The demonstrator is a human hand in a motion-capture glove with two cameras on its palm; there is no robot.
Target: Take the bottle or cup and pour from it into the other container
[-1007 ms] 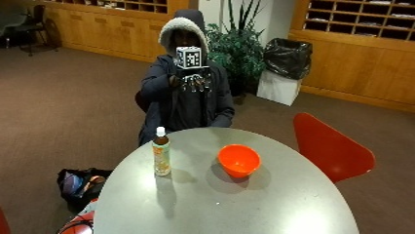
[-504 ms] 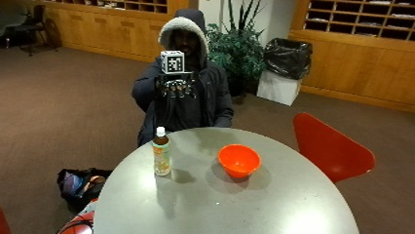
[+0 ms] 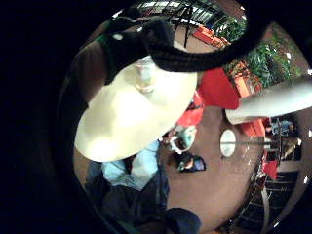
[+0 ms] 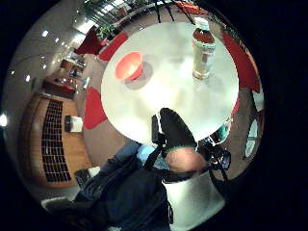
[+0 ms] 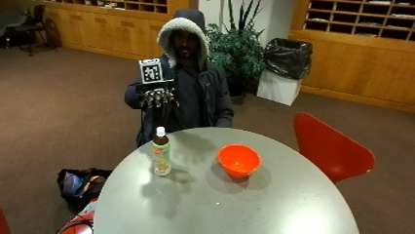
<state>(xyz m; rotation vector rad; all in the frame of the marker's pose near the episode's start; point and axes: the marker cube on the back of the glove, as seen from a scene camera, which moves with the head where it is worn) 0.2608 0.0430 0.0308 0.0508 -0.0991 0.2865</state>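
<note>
The round grey table (image 5: 259, 204) takes most of the scene and carries only two things, which stand well apart from each other; I think this spacing is made on purpose, so that the hand can close around one container without knocking the other. A person in a hooded jacket (image 5: 195, 92) sits at the far edge of the table, facing both things, so either one is within an easy reach forward. An orange chair (image 5: 327, 146) stands beside the table and has no part in the work.

The orange bowl (image 5: 239, 160) stands upright near the middle of the table with its mouth open to above; it is wide and low, so I judge it is the container that receives. The bottle (image 5: 160, 152) stands upright on the side of the gloved hand, with amber liquid inside, a label and a white cap that looks closed; it is the thing to pick up, and it is not touched. The cap must probably come off before any pouring.

The gloved right hand (image 5: 158, 96) is raised in front of the chest, above the table edge and well apart from the bottle; it holds nothing, and the fingers hang down relaxed, as far as I can see. In the thumb side palm view the bottle (image 4: 203, 48) and the bowl (image 4: 128, 65) are both far across the table, which agrees that the reach has not begun. The other hand is not visible; I cannot tell its state.
</note>
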